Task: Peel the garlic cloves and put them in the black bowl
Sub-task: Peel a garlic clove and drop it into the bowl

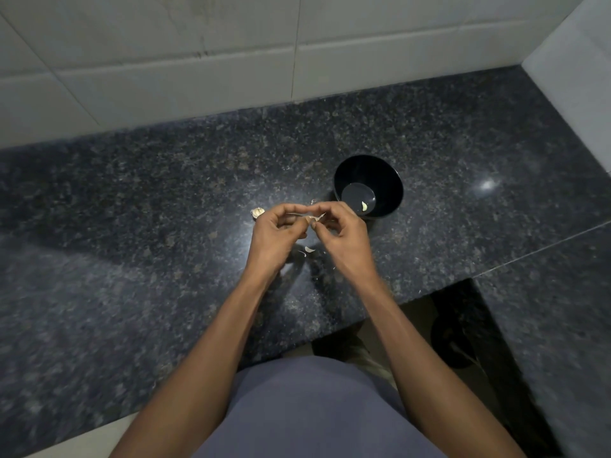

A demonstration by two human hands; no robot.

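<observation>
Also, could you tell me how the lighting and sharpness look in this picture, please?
Head view: dim overall; bright glare spots on the counter and a softer sheen near the hands; forearm shadows fall on the stone below the left hand and right hand; wide-angle bending curves the wall tiles; edges look soft, garlic clove detail small.

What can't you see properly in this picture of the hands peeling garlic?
- Head view: the clove pinched between the left hand and right hand is mostly hidden by fingers; how much skin is left is unclear.
- The garlic piece on the counter is partly hidden behind the left hand.
- The peel scraps are too small to count.
</observation>
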